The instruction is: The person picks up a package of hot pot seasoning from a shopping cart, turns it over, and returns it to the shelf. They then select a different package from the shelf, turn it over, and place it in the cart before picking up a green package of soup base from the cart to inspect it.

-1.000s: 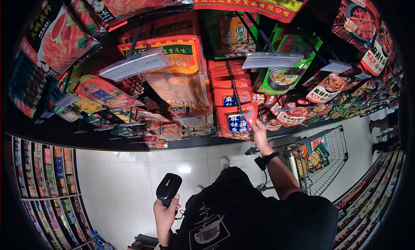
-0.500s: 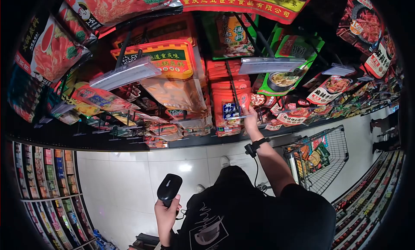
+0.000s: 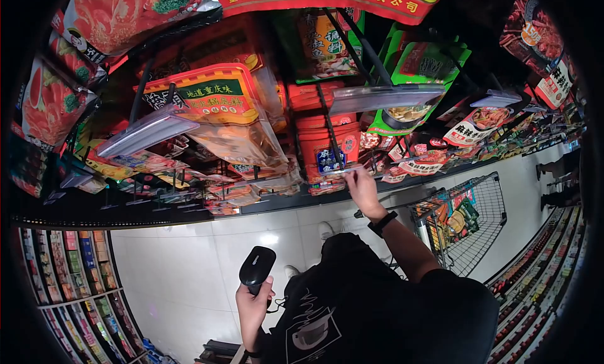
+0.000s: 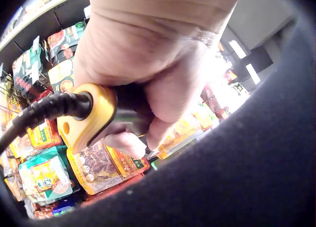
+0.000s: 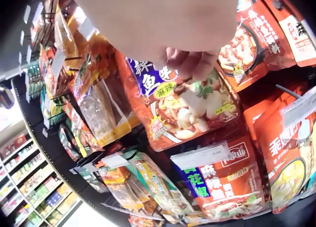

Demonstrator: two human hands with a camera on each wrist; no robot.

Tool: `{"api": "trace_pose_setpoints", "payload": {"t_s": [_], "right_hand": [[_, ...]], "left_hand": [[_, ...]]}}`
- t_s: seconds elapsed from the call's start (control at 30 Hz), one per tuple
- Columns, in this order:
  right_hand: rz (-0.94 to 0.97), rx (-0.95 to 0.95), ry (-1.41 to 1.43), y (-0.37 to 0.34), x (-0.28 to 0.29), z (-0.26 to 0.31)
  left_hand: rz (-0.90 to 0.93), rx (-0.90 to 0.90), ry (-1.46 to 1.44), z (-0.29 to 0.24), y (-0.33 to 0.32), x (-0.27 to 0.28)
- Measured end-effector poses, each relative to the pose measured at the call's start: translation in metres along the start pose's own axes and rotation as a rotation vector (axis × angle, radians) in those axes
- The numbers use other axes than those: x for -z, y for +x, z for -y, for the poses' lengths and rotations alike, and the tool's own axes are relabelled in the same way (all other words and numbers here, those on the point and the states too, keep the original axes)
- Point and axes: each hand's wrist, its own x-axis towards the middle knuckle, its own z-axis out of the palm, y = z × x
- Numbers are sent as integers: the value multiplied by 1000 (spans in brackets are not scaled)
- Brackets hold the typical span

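Observation:
My left hand grips a black handheld barcode scanner by its handle, well below the shelf. In the left wrist view the scanner's yellow handle end shows with a ribbed cable running out of it. My right hand is at the front of a row of red fish-seasoning packets hung on a hook, its fingers curled at the small price tag on the hook's end. Seen from the right wrist, the curled fingers overlap the front packet; the tag is hidden there.
Hanging packets and clear price tags, such as one tag just above, surround my right hand. A wire shopping cart holding packets stands on the tiled floor at right. More shelves line the lower left.
The front red packet, held at its right edge a second ago, now hangs farther back behind the tag. My right hand has shifted slightly left and down to the tag; the scanner moved slightly right.

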Motion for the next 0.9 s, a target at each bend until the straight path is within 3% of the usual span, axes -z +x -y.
{"api": "trace_pose_setpoints", "payload": {"t_s": [0.03, 0.17, 0.2, 0.3, 0.47, 0.57, 0.6, 0.73, 0.9], "right_hand": [[125, -47, 25, -2, -5, 0], [203, 189, -202, 15, -36, -9], [172, 166, -270, 23, -45, -12], [65, 409, -82, 46, -44, 5], [20, 234, -98, 37, -87, -12], [4, 308, -141, 28, -82, -13], [129, 188, -220, 21, -77, -11], [125, 185, -223, -2, -76, -25], [314, 182, -127, -48, -33, -43]], "left_hand": [[4, 1, 1, 0, 1, -2], [3, -17, -33, 2, 7, -14], [-2, -21, -47, 3, 6, -17], [-11, 6, -25, 4, -1, -20], [-78, 29, -25, 12, -16, -16], [-89, 23, -46, 19, -25, -13], [-85, 20, -53, 20, -28, -12], [-61, -5, -27, 23, -35, -8], [54, -55, 36, 25, -31, -6]]}}
